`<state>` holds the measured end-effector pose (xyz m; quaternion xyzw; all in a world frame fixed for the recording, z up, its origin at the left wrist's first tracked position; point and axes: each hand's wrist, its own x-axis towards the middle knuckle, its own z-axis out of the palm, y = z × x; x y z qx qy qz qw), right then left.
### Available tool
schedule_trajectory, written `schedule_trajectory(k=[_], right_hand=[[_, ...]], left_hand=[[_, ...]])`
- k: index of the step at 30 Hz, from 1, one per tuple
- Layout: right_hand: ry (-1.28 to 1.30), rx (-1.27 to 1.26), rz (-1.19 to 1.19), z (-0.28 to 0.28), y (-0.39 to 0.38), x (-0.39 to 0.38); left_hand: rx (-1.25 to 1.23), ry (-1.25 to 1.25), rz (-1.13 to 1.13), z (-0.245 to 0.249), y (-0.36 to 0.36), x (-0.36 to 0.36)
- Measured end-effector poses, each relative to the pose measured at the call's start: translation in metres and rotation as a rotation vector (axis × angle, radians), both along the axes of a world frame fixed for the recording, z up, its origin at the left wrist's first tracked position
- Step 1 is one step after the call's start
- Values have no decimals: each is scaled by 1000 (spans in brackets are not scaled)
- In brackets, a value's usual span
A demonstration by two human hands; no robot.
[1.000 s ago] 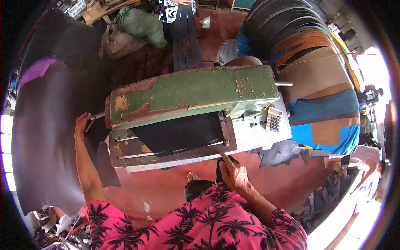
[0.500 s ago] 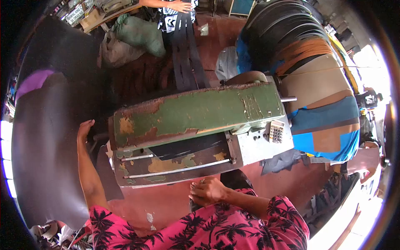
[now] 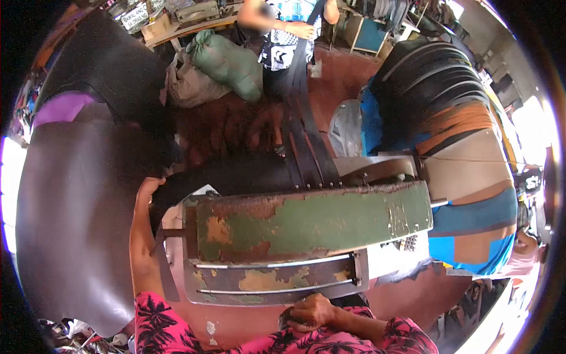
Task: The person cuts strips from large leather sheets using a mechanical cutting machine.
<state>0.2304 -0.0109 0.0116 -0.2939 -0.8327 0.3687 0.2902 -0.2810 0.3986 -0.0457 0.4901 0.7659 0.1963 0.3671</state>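
A green, paint-chipped machine stands in front of me, with metal rods along its brown front bed. My left hand is at its far left, fingers closed around the edge of a black leather sheet that lies behind the machine. My right hand is curled into a fist low at the machine's front edge; what it holds, if anything, is hidden. Long black strips run from the machine's back to another person's hand.
Large dark leather sheets hang at my left. Green and pale sacks sit behind. On the right, layered hides drape over a rack. A calculator lies on the machine's white side table. A cabinet stands at the back.
My view has tilted up, showing more of the other person, who holds the strips. The black piece in the machine's front opening is gone from there. My left hand now grips black leather.
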Motion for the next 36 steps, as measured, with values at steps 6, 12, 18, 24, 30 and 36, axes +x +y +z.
schedule_trajectory(k=[6, 12, 18, 24, 30, 36], right_hand=[[-82, -104, 48, -2, 0, 5], [-46, -185, 69, -18, -12, 7], [10, -63, -16, -26, -10, 3], [28, 124, -191, -6, -10, 1], [-229, 24, -69, -21, -18, -2], [-239, 132, -215, -31, -26, -1]], left_hand=[[-107, 6, 35, -28, 43, 11], [55, 132, -23, -26, 81, 36], [181, 74, 160, 75, 148, 92], [503, -132, 63, 143, 233, 131], [687, -217, 162, 293, 229, 195], [854, -386, 80, 463, 112, 262]])
